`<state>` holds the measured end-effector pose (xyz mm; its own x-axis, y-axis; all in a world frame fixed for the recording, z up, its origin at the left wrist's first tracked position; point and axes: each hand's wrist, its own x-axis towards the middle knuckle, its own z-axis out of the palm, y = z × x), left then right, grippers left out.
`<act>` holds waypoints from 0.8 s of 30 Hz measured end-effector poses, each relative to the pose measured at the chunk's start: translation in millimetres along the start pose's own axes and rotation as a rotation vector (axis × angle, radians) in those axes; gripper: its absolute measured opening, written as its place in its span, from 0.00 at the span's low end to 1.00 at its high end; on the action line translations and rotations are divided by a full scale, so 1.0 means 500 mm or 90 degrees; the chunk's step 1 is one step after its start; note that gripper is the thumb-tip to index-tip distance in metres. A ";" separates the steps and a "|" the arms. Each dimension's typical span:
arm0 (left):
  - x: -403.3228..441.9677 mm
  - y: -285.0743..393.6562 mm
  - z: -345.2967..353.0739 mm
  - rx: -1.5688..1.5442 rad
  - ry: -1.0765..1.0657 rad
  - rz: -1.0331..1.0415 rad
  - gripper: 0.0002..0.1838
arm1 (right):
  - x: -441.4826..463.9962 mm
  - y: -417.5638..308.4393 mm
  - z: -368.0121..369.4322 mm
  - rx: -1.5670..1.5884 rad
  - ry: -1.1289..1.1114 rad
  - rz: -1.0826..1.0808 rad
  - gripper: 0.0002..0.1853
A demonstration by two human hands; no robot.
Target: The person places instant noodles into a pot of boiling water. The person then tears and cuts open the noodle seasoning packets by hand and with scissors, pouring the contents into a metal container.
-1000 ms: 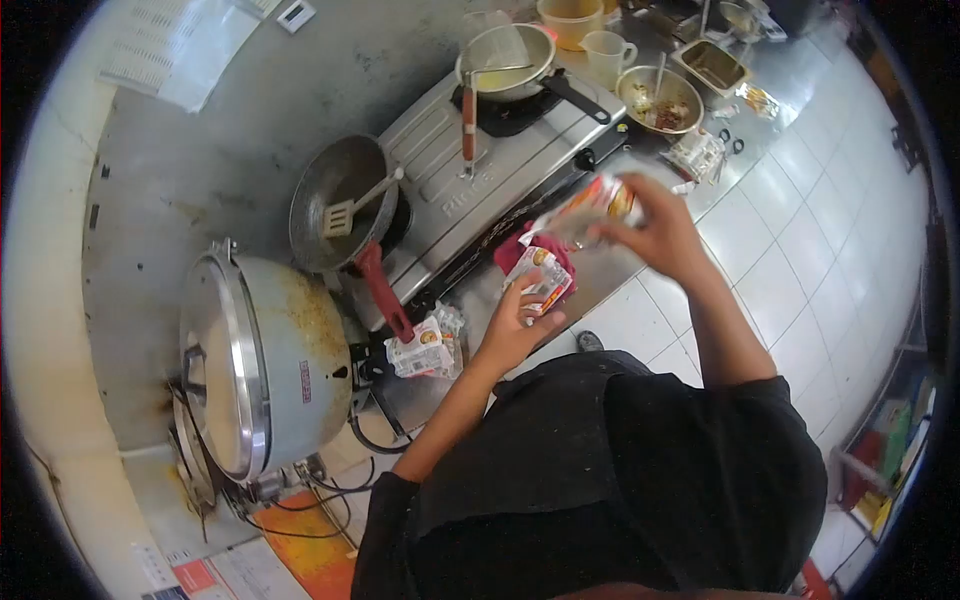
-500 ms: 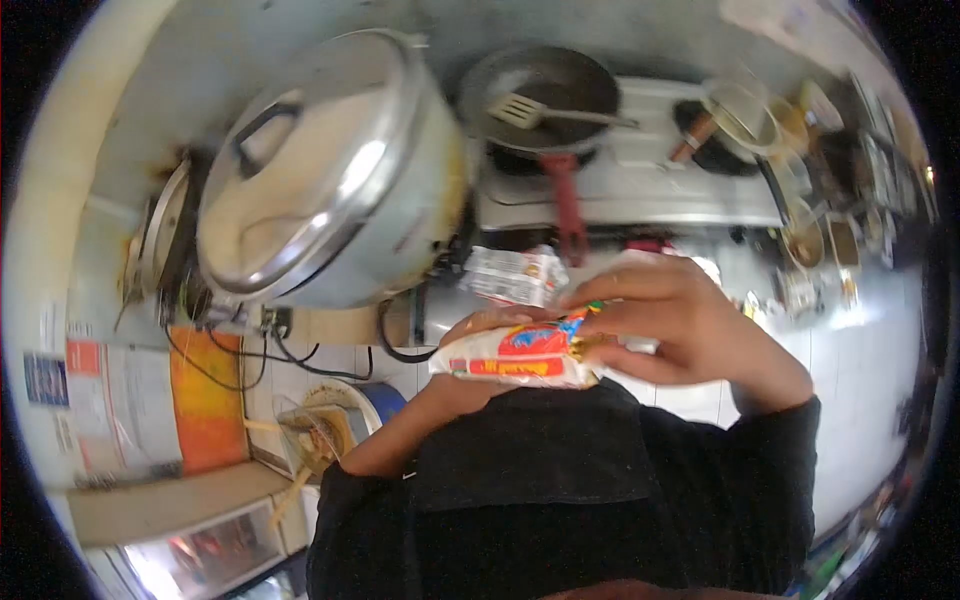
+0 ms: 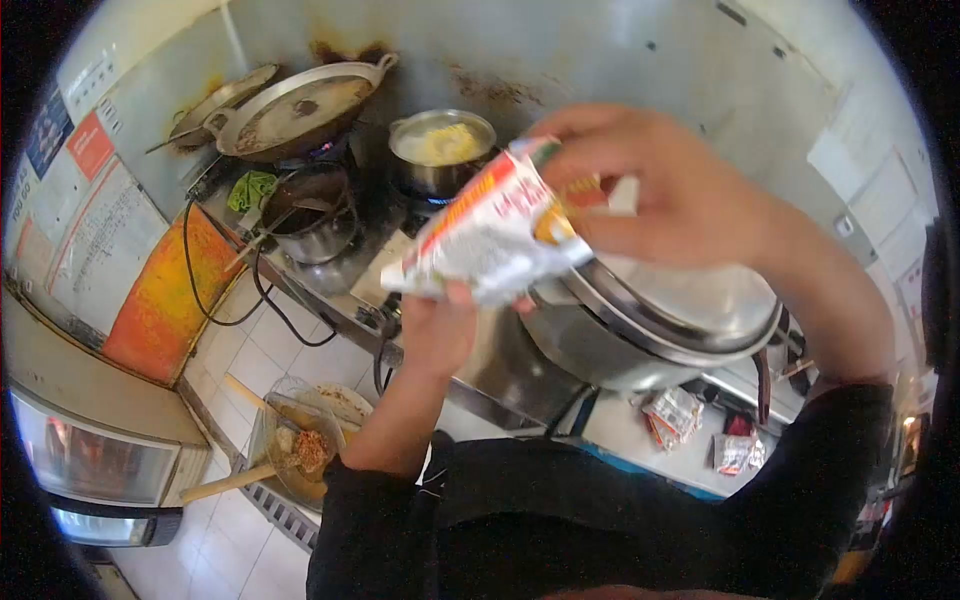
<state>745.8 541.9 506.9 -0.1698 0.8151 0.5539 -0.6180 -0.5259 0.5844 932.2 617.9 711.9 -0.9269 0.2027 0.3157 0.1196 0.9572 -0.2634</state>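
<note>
A white, red and yellow instant noodle packet [image 3: 490,235] is held tilted in front of me. My left hand [image 3: 440,335] grips its lower edge from below. At the upper right end, the fingers of my right hand [image 3: 650,190] are closed on the packet, with a red and gold piece showing between them; whether it belongs to the packet or is separate, I cannot tell. Beyond the packet, a metal pot [image 3: 440,165] with yellow noodles in liquid stands on a burner with a blue flame.
A large lidded steel pot [image 3: 640,345] stands right of centre, partly behind my right arm. A wok [image 3: 300,110] and a dark-topped saucepan [image 3: 310,225] are at the left. Crumpled wrappers [image 3: 672,415] lie on the counter, and a tub with wooden handles [image 3: 300,440] stands low left.
My view has swung left, bringing the noodle pot and wok into sight. The packet is now raised and tilted, still in both hands.
</note>
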 end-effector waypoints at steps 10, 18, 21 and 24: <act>0.342 0.026 -0.302 0.174 0.260 0.023 0.15 | 0.432 0.273 0.058 -0.095 -0.059 0.237 0.15; 0.412 -0.026 -0.413 0.198 0.383 -0.071 0.15 | 0.517 0.341 0.110 -0.185 -0.072 0.328 0.24; 0.427 -0.047 -0.458 0.132 0.438 -0.078 0.16 | 0.533 0.332 0.115 -0.130 -0.041 0.371 0.28; 0.434 -0.072 -0.495 0.043 0.421 -0.109 0.14 | 0.554 0.350 0.120 -0.055 -0.031 0.441 0.29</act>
<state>541.2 798.0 459.4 -0.5204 0.8538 -0.0150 -0.6318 -0.3731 0.6794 675.2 829.4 698.7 -0.6418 0.7646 0.0597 0.7147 0.6245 -0.3149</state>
